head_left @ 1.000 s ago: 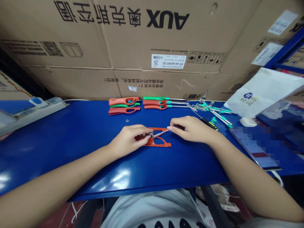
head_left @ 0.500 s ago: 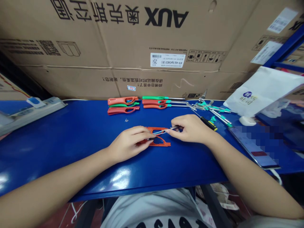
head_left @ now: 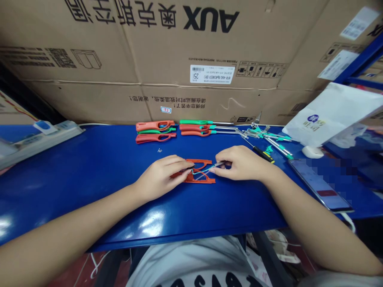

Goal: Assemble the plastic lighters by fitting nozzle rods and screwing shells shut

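Note:
Two orange lighter casing halves (head_left: pixel 206 181) lie open on the table, one above the other. My left hand (head_left: pixel 163 175) covers their left ends. Its thumb and fingers pinch a small black part (head_left: pixel 189 167), mostly hidden by the fingers. My right hand (head_left: pixel 239 163) is closed at the right ends of the casings, gripping thin wires (head_left: pixel 205 170) that run across from the black part. A thin grey piece shows at its fingertips; its kind is unclear. A clear tube seems to slant over the lower casing.
Behind lie closed lighter handles (head_left: pixel 155 138) and lighters with metal tubes (head_left: pixel 196 133). Loose tubes and green parts (head_left: pixel 269 137), a screwdriver (head_left: pixel 263 154) and a phone (head_left: pixel 321 185) are at right. Tiny screws (head_left: pixel 159 150) lie left of centre; a power strip (head_left: pixel 60 133) stands far left.
My left hand has shifted slightly up with the black part, away from the lower casing. The wires now bend more between the hands. My right hand has barely moved.

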Action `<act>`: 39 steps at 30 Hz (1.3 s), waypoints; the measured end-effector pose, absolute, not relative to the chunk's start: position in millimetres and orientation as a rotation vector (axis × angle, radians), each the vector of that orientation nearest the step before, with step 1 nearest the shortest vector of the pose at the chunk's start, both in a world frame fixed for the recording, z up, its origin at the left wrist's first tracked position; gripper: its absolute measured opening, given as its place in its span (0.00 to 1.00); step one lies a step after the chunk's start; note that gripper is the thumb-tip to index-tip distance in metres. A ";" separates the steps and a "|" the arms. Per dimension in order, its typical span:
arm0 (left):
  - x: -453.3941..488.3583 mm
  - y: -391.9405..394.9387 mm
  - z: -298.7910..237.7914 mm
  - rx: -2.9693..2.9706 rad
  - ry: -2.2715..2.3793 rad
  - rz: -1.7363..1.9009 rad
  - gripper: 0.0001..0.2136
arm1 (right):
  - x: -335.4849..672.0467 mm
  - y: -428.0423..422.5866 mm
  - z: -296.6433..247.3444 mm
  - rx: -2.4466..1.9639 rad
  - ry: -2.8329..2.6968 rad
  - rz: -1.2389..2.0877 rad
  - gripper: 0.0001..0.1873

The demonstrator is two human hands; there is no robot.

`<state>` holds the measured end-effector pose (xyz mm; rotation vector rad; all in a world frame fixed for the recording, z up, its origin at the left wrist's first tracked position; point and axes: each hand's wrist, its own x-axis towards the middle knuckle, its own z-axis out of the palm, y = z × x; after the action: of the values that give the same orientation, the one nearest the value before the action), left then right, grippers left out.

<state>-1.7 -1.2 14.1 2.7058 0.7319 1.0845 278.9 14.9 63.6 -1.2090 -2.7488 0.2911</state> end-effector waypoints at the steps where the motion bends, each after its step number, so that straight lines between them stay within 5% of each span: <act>1: -2.1 -0.3 13.9 2.710 0.732 1.061 0.10 | 279.3 15.1 63.7 -1.192 -2.763 0.342 0.23; 18: -3.5 1.1 19.2 2.724 0.770 0.751 0.11 | 286.1 15.3 61.4 -1.175 -2.765 0.859 0.07; 39: -7.7 2.6 20.7 2.701 0.737 0.540 0.17 | 291.1 16.0 67.6 -1.165 -2.800 0.916 0.10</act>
<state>-7.7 2.6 20.7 2.7015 0.7373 0.5402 291.1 16.0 67.6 -1.1651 -2.7999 0.9156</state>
